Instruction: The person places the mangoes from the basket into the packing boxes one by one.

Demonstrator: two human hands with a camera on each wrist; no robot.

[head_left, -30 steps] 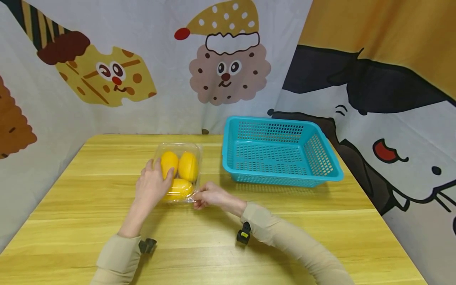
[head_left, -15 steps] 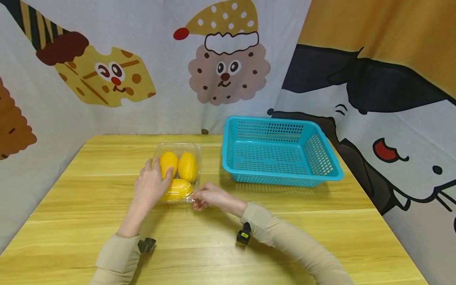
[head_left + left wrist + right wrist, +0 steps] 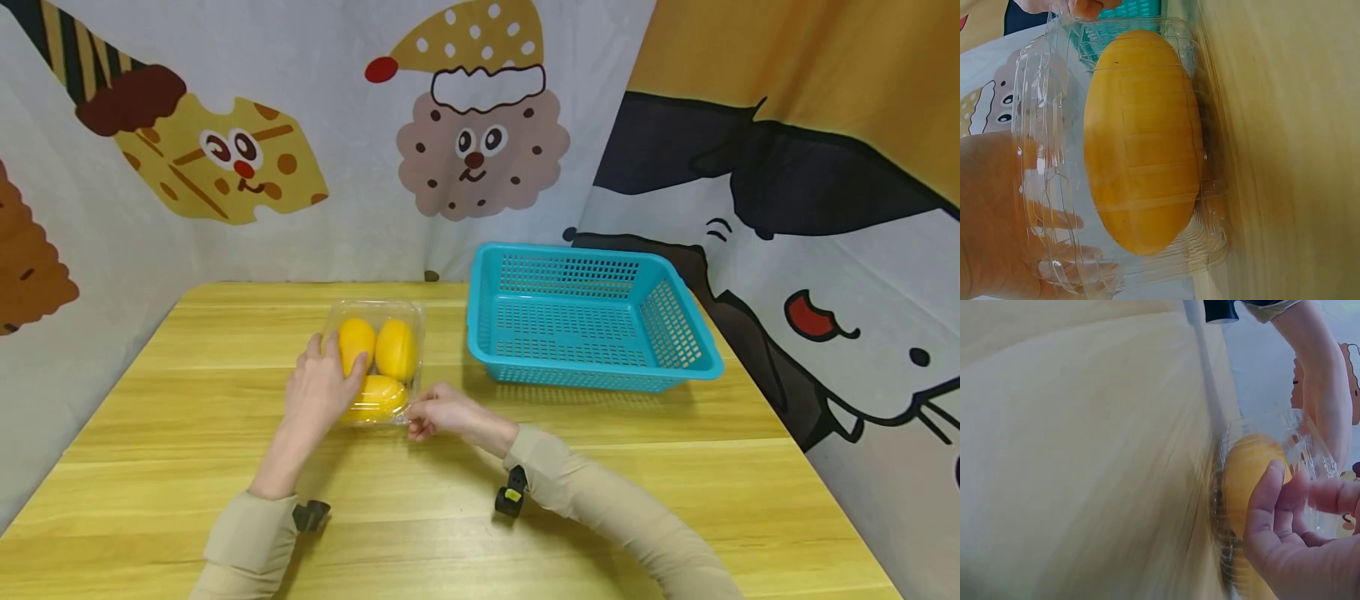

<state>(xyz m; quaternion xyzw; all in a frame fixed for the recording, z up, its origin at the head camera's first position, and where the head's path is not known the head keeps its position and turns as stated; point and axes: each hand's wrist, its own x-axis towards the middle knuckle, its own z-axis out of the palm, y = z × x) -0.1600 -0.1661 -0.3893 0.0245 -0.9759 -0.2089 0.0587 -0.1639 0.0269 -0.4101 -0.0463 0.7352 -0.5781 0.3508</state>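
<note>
A clear plastic clamshell box (image 3: 415, 312) with three yellow mangoes lies on the table in the head view. My left hand (image 3: 318, 392) rests over its left side, the thumb across the lid above the mangoes. At the near right corner, my right hand (image 3: 442, 412) pinches the box's edge between thumb and fingertips. Up close in the left wrist view, the nearest mango (image 3: 1141, 144) shows through the ribbed plastic, with the left palm (image 3: 985, 206) against the lid. In the right wrist view, the right hand (image 3: 1297, 531) has curled fingers at the box's rim.
A blue perforated plastic basket (image 3: 570, 375) with nothing in it stands at the back right of the wooden table (image 3: 420, 525). Behind the table hangs a curtain (image 3: 315, 242) with cartoon prints. A small camera (image 3: 510, 493) sits on the right wrist.
Both hands keep their places on the box. Only very slight shifts show, and the mangoes and basket stay where they were.
</note>
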